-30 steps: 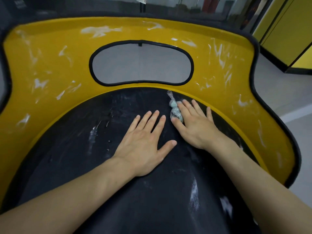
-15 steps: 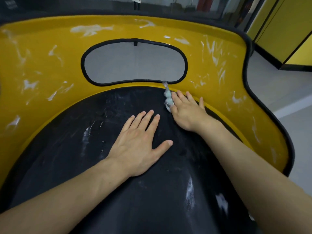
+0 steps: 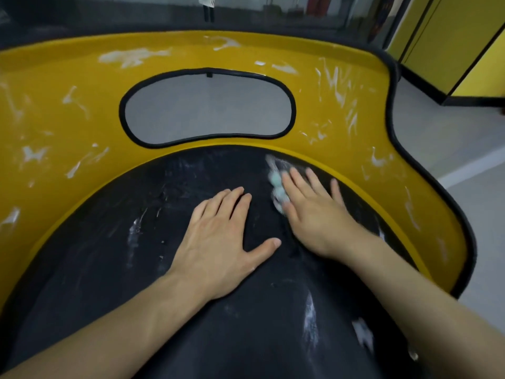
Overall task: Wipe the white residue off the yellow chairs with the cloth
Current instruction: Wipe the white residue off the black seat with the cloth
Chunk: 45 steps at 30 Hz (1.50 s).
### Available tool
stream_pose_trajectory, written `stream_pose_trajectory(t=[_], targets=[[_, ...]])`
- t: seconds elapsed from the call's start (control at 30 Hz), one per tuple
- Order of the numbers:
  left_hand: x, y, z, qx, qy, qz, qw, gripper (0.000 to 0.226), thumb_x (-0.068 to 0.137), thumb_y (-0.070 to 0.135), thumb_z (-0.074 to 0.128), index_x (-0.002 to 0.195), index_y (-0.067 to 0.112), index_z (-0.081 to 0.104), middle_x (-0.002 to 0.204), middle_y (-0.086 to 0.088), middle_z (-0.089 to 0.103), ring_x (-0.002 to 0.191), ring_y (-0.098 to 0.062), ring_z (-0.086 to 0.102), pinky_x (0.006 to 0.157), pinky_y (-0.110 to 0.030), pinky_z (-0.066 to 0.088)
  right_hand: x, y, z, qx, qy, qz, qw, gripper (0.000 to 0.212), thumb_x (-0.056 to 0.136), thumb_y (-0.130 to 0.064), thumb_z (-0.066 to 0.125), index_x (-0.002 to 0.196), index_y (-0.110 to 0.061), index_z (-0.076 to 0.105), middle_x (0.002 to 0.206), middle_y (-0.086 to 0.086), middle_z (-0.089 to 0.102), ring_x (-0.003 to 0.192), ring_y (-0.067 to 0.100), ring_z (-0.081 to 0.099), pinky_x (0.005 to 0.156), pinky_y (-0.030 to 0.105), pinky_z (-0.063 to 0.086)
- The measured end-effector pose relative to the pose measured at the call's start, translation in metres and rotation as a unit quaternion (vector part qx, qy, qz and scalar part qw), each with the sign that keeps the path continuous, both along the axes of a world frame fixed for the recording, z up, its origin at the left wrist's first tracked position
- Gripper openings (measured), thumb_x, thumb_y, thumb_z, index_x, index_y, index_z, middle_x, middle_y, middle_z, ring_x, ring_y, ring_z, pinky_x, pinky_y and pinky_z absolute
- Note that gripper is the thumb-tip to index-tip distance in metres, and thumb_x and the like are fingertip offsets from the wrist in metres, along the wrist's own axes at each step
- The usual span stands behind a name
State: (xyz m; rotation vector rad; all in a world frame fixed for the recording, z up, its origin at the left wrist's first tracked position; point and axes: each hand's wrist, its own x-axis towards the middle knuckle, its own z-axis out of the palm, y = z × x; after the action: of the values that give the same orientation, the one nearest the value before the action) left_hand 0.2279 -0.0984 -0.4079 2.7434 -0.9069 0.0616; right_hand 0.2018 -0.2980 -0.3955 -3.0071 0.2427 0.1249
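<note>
The fingers (image 3: 296, 177) of the right hand (image 3: 314, 217) lie straight and slightly spread, pressing flat on a small bunched white-and-teal mesh cloth (image 3: 276, 187). From my feed the cloth is blurred, so I can't make out its weave or full outline. It peeks out along the index-finger side of that hand, just right of the frame's centre. It sits on the black padded seat (image 3: 109, 269), near the seat's upper edge and just below the curved band of the glossy yellow moulded chair shell (image 3: 68, 127).

The left hand (image 3: 218, 242) is flat on the seat at the centre of the frame, palm down. Its four fingers are close together, its thumb is stretched out to the right, and it holds nothing. The two hands are near each other but apart.

I see white smeared residue (image 3: 131, 57) streaked over the shell, thickest along the top and at the upper right, with more smudges on the seat. A black-rimmed oval opening (image 3: 207, 108) cuts through the backrest at upper centre. Yellow panels with black edging (image 3: 451, 36) stand in the upper right corner above grey floor (image 3: 437, 138).
</note>
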Motion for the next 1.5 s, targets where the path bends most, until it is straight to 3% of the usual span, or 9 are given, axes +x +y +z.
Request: stream_pose_trajectory(t=[0.1, 0.17, 0.3, 0.43, 0.57, 0.73, 1.0, 1.3, 1.5], targets=[[0.000, 0.000, -0.002, 0.001, 0.009, -0.004, 1.000, 0.095, 0.086, 0.085, 0.022, 0.160, 0.026, 0.014, 0.167, 0.009, 0.007, 0.153, -0.009, -0.002, 0.125, -0.035, -0.001, 0.070, -0.002, -0.001, 0.006, 0.025, -0.009, 1.000, 0.058, 0.106, -0.040, 0.013, 0.159, -0.023, -0.003, 0.167, -0.004, -0.007, 0.153, 0.023, -0.010, 0.119, 0.057, -0.008], [0.001, 0.000, -0.002, 0.006, 0.012, -0.005, 1.000, 0.095, 0.086, 0.085, 0.021, 0.160, 0.026, 0.012, 0.167, 0.009, 0.005, 0.153, -0.009, -0.005, 0.125, -0.035, -0.002, 0.070, -0.001, -0.003, 0.007, 0.017, -0.012, 1.000, 0.058, 0.107, -0.039, 0.015, 0.160, -0.022, -0.002, 0.167, -0.002, -0.005, 0.153, 0.022, -0.008, 0.120, 0.054, -0.007], [0.002, 0.000, -0.003, 0.012, 0.008, -0.009, 1.000, 0.097, 0.085, 0.086, 0.020, 0.160, 0.025, 0.010, 0.168, 0.008, 0.002, 0.153, -0.008, -0.007, 0.125, -0.036, -0.002, -0.040, 0.011, -0.003, 0.009, -0.035, 0.038, 0.999, 0.060, 0.104, -0.043, 0.009, 0.159, -0.023, -0.003, 0.167, -0.006, -0.005, 0.153, 0.018, -0.010, 0.124, 0.045, -0.003], [0.001, -0.001, -0.003, 0.014, 0.013, -0.007, 1.000, 0.099, 0.083, 0.088, 0.015, 0.160, 0.027, 0.006, 0.167, 0.009, -0.003, 0.152, -0.007, -0.011, 0.125, -0.036, -0.003, -0.111, 0.019, 0.003, 0.002, 0.027, 0.052, 0.998, 0.066, 0.094, -0.051, -0.005, 0.156, -0.031, -0.015, 0.161, -0.016, -0.022, 0.146, 0.006, -0.029, 0.123, 0.041, -0.010], [0.003, -0.001, -0.002, 0.023, 0.005, -0.007, 1.000, 0.098, 0.084, 0.087, 0.015, 0.160, 0.027, 0.006, 0.167, 0.009, -0.002, 0.152, -0.007, -0.010, 0.125, -0.036, -0.003, -0.022, 0.012, -0.003, 0.005, -0.016, 0.026, 1.000, 0.060, 0.104, -0.043, 0.008, 0.159, -0.024, -0.007, 0.166, -0.009, -0.012, 0.151, 0.017, -0.018, 0.122, 0.050, -0.008], [-0.002, -0.001, 0.002, 0.017, 0.020, 0.000, 1.000, 0.095, 0.085, 0.086, 0.020, 0.160, 0.030, 0.004, 0.167, 0.012, -0.005, 0.151, -0.006, -0.013, 0.125, -0.035, -0.004, 0.081, 0.001, -0.006, 0.011, 0.003, -0.010, 1.000, 0.059, 0.106, -0.038, 0.014, 0.160, -0.019, -0.001, 0.167, -0.001, -0.006, 0.153, 0.023, -0.008, 0.120, 0.053, -0.006], [-0.001, -0.001, 0.001, 0.020, 0.015, -0.006, 1.000, 0.095, 0.087, 0.084, 0.019, 0.160, 0.027, 0.001, 0.167, 0.010, -0.007, 0.151, -0.006, -0.016, 0.124, -0.035, -0.006, -0.082, 0.018, 0.004, -0.019, 0.016, 0.049, 0.998, 0.064, 0.097, -0.049, -0.002, 0.156, -0.030, -0.018, 0.161, -0.015, -0.023, 0.148, 0.008, -0.025, 0.122, 0.042, -0.010], [-0.001, -0.001, -0.001, 0.012, 0.009, -0.004, 1.000, 0.092, 0.087, 0.084, 0.020, 0.160, 0.029, 0.007, 0.167, 0.011, 0.000, 0.152, -0.008, -0.007, 0.125, -0.035, -0.003, 0.088, 0.008, -0.006, 0.007, -0.002, -0.008, 1.000, 0.058, 0.106, -0.038, 0.015, 0.160, -0.019, 0.002, 0.167, 0.000, -0.002, 0.153, 0.024, -0.003, 0.121, 0.051, -0.005], [0.001, 0.000, -0.002, 0.011, 0.003, -0.007, 1.000, 0.094, 0.085, 0.084, 0.017, 0.160, 0.027, 0.009, 0.167, 0.008, 0.003, 0.153, -0.012, -0.003, 0.125, -0.036, 0.000, -0.058, 0.018, -0.002, -0.010, -0.030, 0.050, 0.998, 0.060, 0.103, -0.045, 0.006, 0.159, -0.025, -0.006, 0.165, -0.010, -0.010, 0.152, 0.013, -0.012, 0.124, 0.044, -0.003]])
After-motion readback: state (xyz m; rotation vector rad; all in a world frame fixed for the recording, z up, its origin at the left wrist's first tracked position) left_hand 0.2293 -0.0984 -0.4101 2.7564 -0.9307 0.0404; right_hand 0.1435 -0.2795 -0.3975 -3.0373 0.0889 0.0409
